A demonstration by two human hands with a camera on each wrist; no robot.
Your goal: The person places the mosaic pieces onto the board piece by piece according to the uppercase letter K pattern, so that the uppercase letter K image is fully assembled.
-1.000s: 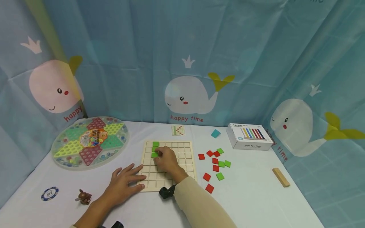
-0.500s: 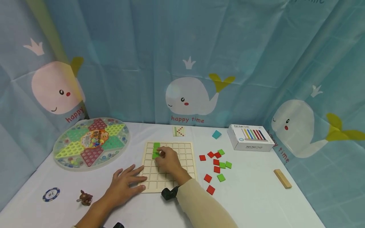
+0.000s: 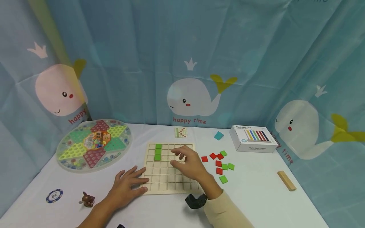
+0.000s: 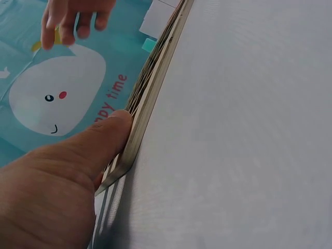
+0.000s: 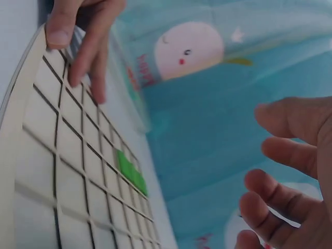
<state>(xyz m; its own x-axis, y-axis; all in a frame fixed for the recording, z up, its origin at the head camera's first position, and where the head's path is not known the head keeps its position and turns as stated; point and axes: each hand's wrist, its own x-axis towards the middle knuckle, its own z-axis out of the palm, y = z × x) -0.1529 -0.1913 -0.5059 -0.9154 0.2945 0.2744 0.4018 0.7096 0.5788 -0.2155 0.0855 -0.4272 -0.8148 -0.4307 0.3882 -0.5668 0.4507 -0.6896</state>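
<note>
From where I stand, the gridded wooden board lies at the middle of the tabletop, well in from its left and right edges. The left hand rests along the board's left side, fingers spread, fingertips on the rim and the thumb touching the near-left corner. The right hand hovers over the right half of the board, its fingers bent and loosely parted, the thumb clear of them.

Three green tiles sit in one column, second from the left, filling the cells nearest the tabletop's far edge. Off the board's right side, loose red tiles and loose green tiles are scattered, a few touching.

Toward the far edge I see a small patterned card, a teal piece and, by the far-right corner, a white box. A wooden block lies near the right edge. A round game board takes up the far-left corner; nearer me are a blue-and-white chip by the left edge and a brown figurine beside the left forearm. A whale-print curtain hangs behind.
</note>
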